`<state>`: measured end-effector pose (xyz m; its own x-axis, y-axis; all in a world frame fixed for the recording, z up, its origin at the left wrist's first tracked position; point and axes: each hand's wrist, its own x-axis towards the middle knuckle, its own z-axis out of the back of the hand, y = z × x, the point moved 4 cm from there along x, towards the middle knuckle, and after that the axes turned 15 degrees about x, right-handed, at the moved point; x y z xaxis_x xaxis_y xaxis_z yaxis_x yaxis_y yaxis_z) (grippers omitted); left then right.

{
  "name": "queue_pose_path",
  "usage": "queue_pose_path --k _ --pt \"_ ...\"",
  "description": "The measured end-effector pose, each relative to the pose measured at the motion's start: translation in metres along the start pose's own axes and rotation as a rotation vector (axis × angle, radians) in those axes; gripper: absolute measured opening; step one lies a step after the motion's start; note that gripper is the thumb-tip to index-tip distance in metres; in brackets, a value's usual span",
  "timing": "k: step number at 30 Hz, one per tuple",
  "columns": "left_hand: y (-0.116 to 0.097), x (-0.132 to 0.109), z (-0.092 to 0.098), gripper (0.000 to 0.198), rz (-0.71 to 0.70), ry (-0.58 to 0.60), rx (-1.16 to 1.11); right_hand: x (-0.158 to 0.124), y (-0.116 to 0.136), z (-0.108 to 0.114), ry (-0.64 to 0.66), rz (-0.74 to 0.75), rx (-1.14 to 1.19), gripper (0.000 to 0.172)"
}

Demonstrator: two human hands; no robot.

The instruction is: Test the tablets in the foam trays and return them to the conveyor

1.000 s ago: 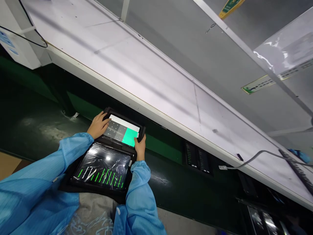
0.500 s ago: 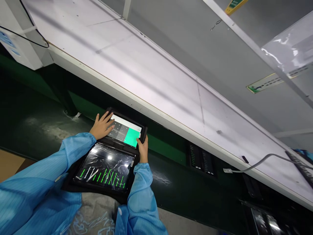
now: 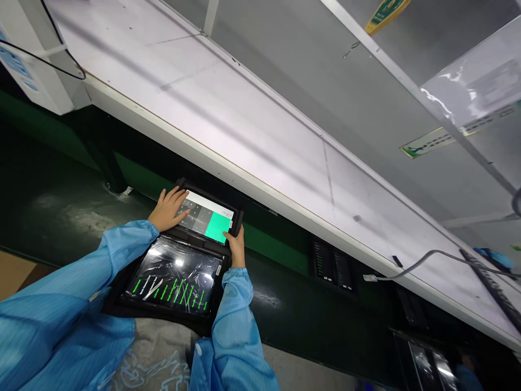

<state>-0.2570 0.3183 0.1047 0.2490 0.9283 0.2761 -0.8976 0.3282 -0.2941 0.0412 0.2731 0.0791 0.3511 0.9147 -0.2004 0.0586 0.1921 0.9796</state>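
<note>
Head view: The upper tablet [image 3: 208, 218], in a black case, lies on the dark green surface [image 3: 61, 206] just below the edge of a white shelf [image 3: 252, 136]. Its screen displays a grey keypad and a green block. The left hand [image 3: 167, 209] rests on the tablet's left edge, fingers spread flat over the keypad, grip apart. The right hand [image 3: 236, 245] holds the tablet's right edge, grip clamped on the case. A lower tablet [image 3: 173, 279], touching the first, shows green bars under glossy film. A white cable [image 3: 411, 264] lies well apart on the shelf.
</note>
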Motion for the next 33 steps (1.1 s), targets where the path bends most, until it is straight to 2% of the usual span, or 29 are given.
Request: queue_pose_path --k 8,12,14,19,26,33 --pt "0.004 0.001 -0.006 0.062 0.031 0.028 -0.006 0.004 -0.003 0.003 -0.098 -0.038 -0.009 0.08" --pt "0.011 0.002 -0.01 0.058 0.097 0.015 -0.025 -0.002 -0.007 0.01 -0.129 -0.085 0.01 0.062" --pt "0.013 0.002 -0.012 0.057 0.115 0.009 -0.03 -0.008 -0.011 0.016 -0.151 -0.112 0.009 0.058" --pt "0.015 0.004 -0.014 0.055 0.116 0.011 -0.046 -0.021 -0.019 0.026 -0.174 -0.151 -0.014 0.061" --pt "0.018 0.004 -0.015 0.053 0.135 0.026 -0.055 -0.026 -0.02 0.025 -0.156 -0.148 -0.001 0.057" --pt "0.02 0.004 -0.017 0.059 0.164 0.071 -0.061 -0.027 -0.022 0.027 -0.174 -0.14 0.003 0.062"
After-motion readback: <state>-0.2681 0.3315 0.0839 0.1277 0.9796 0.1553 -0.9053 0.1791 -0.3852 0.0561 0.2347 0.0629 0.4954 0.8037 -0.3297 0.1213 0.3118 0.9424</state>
